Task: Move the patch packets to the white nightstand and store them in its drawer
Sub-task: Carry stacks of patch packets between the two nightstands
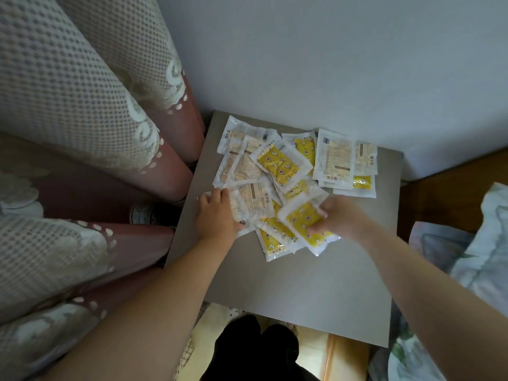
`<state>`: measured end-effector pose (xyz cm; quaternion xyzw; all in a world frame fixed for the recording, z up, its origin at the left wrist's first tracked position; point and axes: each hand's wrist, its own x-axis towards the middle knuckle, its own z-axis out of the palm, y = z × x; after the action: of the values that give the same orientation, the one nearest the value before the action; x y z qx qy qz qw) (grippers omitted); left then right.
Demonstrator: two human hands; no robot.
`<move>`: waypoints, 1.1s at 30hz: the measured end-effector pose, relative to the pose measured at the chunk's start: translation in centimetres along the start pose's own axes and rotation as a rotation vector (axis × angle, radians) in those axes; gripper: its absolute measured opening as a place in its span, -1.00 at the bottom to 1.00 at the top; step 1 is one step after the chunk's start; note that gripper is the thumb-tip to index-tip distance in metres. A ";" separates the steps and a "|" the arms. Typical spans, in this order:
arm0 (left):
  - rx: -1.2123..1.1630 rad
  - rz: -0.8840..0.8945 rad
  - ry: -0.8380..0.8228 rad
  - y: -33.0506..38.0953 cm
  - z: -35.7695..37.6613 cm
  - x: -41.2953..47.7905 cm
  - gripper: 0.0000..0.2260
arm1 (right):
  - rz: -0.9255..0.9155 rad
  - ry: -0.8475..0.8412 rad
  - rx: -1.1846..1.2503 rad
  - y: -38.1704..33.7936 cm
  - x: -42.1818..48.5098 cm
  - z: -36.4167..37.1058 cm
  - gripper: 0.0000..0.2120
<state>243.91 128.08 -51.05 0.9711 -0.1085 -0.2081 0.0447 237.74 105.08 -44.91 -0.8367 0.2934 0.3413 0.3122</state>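
Several patch packets (280, 163), some yellow with star prints and some pale beige, lie in a loose overlapping pile on the flat top of the nightstand (302, 284). My left hand (217, 215) rests palm down on beige packets (253, 199) at the pile's left front edge. My right hand (338, 218) pinches a yellow packet (305, 229) at the pile's right front, its near corner lifted slightly. A separate small stack (335, 158) sits at the back right. No drawer is visible.
Patterned curtains (82, 119) hang close along the left side of the nightstand. A pale wall (330, 64) stands behind it. Bedding (472, 257) and a wooden bed frame (445, 193) lie to the right. My dark trousers (255, 353) show below the front edge.
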 end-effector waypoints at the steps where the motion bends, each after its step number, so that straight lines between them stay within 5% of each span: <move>1: 0.007 -0.001 -0.004 0.0 0.0 0.0 -0.22 | -0.094 0.003 -0.162 -0.3 -0.4 0.8 -0.60; 3: 0.011 -0.004 -0.011 0.1 0.1 0.1 -0.22 | -0.221 0.027 -0.335 -1.1 -1.0 2.4 -0.68; 7: 0.032 0.005 -0.012 0.0 0.1 0.1 -0.22 | -0.274 0.073 -0.162 -2.1 -1.2 5.8 -0.70; 13: 0.030 0.028 -0.011 -0.1 0.1 0.0 -0.20 | -0.472 0.228 -0.396 -0.4 -1.6 8.3 -0.61; 18: -0.019 0.087 -0.029 -1.1 0.0 -0.4 -0.22 | -0.122 0.193 -0.100 0.9 -1.6 5.8 -0.77; 25: 0.016 0.175 -0.092 -1.4 -0.1 -1.9 -0.19 | -0.121 0.275 -0.296 -0.1 -1.2 8.3 -0.54; 33: -0.067 0.177 -0.080 -1.9 -0.2 -2.4 -0.20 | -0.049 0.321 -0.166 0.5 -0.6 8.5 -0.30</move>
<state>242.26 130.50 -50.16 0.9465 -0.1888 -0.2456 0.0908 233.71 111.12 -49.47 -0.9102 0.2899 0.2187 0.1992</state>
